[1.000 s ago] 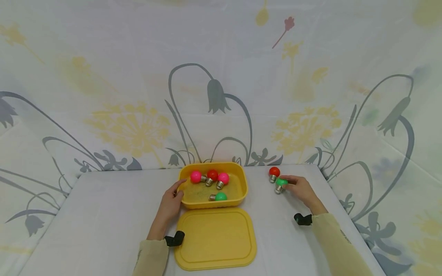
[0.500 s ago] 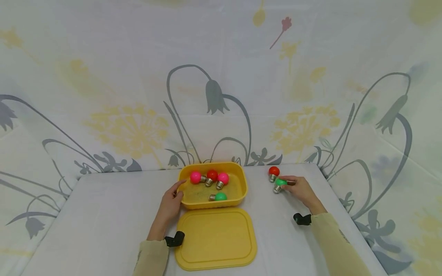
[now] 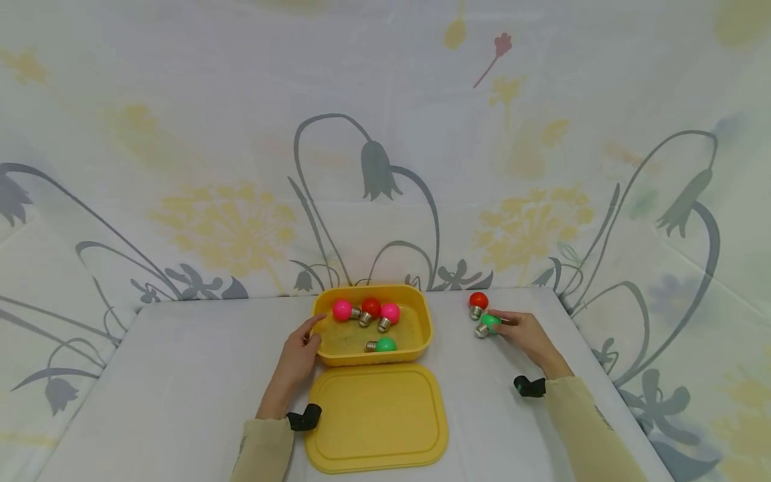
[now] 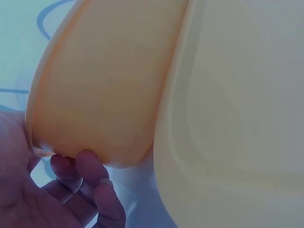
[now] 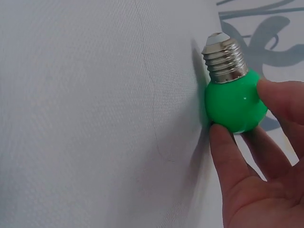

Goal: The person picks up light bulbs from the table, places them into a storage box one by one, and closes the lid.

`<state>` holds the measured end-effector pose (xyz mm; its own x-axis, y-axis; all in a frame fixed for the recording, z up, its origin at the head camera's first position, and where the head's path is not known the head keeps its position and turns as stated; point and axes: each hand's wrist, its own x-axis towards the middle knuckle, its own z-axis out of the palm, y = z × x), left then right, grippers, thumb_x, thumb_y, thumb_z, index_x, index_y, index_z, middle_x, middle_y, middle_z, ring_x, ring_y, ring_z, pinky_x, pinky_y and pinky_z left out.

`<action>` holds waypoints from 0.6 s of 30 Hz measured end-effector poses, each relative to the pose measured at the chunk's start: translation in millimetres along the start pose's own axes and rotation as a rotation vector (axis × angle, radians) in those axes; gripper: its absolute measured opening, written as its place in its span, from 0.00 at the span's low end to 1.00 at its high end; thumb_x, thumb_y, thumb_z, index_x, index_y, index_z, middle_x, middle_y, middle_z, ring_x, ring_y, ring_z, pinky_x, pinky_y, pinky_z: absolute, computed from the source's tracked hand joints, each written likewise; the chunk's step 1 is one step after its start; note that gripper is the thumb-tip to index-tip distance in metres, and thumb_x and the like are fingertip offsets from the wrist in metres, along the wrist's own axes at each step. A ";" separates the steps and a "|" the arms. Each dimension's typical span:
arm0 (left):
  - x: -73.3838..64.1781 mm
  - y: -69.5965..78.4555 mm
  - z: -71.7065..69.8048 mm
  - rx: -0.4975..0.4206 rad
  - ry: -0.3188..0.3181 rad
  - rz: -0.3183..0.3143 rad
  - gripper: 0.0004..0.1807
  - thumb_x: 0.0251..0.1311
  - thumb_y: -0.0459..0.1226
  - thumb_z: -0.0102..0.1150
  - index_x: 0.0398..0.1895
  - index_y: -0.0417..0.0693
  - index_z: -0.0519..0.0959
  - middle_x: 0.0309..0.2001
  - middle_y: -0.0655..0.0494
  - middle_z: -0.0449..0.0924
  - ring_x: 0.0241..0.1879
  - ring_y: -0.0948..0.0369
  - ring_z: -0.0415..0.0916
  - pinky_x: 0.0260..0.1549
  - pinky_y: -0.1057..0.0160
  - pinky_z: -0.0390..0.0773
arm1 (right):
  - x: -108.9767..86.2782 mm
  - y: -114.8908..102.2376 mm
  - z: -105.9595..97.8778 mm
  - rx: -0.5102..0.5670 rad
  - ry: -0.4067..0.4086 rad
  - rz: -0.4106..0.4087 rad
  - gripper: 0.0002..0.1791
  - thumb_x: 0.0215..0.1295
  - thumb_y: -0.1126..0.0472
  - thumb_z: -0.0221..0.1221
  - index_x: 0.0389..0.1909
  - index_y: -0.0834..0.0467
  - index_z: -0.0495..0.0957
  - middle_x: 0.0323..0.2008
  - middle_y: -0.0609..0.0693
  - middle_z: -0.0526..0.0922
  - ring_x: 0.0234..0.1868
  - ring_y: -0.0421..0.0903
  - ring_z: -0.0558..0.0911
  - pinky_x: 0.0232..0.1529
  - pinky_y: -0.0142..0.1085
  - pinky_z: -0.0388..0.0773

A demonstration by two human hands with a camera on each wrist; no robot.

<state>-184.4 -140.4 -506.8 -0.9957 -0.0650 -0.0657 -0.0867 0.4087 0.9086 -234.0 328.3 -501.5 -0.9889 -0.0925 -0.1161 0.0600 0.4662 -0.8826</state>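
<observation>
At the left end of the yellow plastic box (image 3: 371,360), my left hand (image 3: 299,349) grips the wall, with a finger over the rim in the head view. The left wrist view shows curled fingertips against the outside of the box (image 4: 109,85). To the right, my right hand (image 3: 530,338) pinches a green light bulb (image 5: 235,104) by its round globe between thumb and fingers. Its silver screw base points left in the head view, close over the white cloth. Just behind it lies a red light bulb (image 3: 478,300) on the table.
Inside the box lie a pink bulb (image 3: 342,310), a red bulb (image 3: 371,307), another pink bulb (image 3: 391,312) and a green bulb (image 3: 386,344). A flat yellow lid (image 3: 376,418) lies in front of the box. Behind the table hangs a flowered cloth (image 3: 385,221).
The green bulb in my right hand has turned, its screw base swinging toward the left. My left hand stays on the box, and the other bulbs keep their places.
</observation>
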 end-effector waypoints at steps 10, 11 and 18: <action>0.8 1.0 -0.6 -0.005 0.002 0.002 0.25 0.71 0.33 0.44 0.70 0.51 0.71 0.35 0.47 0.68 0.29 0.56 0.63 0.27 0.64 0.64 | 2.2 3.3 -3.0 -0.061 -0.020 -0.021 0.25 0.65 0.66 0.63 0.62 0.66 0.75 0.60 0.64 0.76 0.54 0.47 0.76 0.45 0.25 0.74; 0.9 1.2 -0.5 -0.006 0.003 0.003 0.25 0.71 0.33 0.44 0.70 0.51 0.71 0.36 0.47 0.68 0.29 0.56 0.63 0.27 0.64 0.64 | 2.5 4.1 -3.6 -0.071 -0.021 -0.027 0.24 0.65 0.66 0.63 0.62 0.66 0.76 0.60 0.64 0.77 0.54 0.47 0.76 0.45 0.25 0.74; 0.5 0.9 -0.8 -0.015 -0.005 0.002 0.25 0.71 0.33 0.44 0.70 0.52 0.71 0.33 0.48 0.66 0.28 0.56 0.62 0.27 0.64 0.64 | 2.3 7.7 -5.6 -0.127 -0.020 -0.079 0.23 0.65 0.66 0.64 0.60 0.65 0.78 0.57 0.63 0.79 0.57 0.55 0.76 0.46 0.26 0.73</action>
<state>-184.9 -140.9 -505.6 -0.9961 -0.0593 -0.0659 -0.0840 0.3954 0.9147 -236.6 336.5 -506.0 -0.9870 -0.1499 -0.0588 -0.0366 0.5643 -0.8247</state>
